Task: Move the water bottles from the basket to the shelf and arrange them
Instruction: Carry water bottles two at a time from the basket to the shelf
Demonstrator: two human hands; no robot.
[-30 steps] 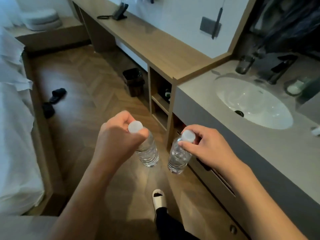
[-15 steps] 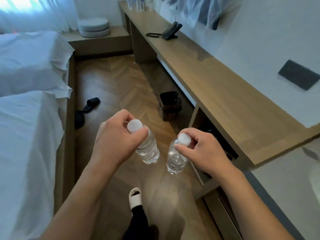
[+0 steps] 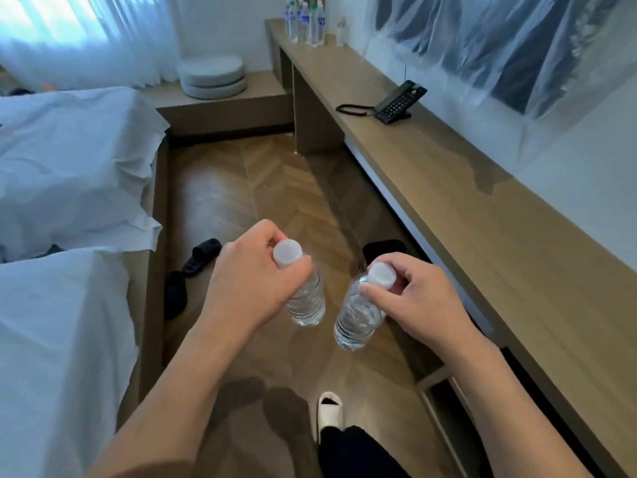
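I carry two clear water bottles with white caps, hanging neck-up above the floor. My left hand grips the neck of the left bottle. My right hand pinches the right bottle just under its cap. A long wooden shelf runs along the right wall. At its far end stand several water bottles in a tight group. No basket is in view.
A black desk phone sits on the shelf. Two beds with white sheets fill the left side. Black slippers lie on the wooden floor, and a dark bin stands under the shelf. My slippered foot is below.
The view has swung left and up from the sink, along the shelf to the bottles at its far end. Both hands keep the same hold on their bottles.
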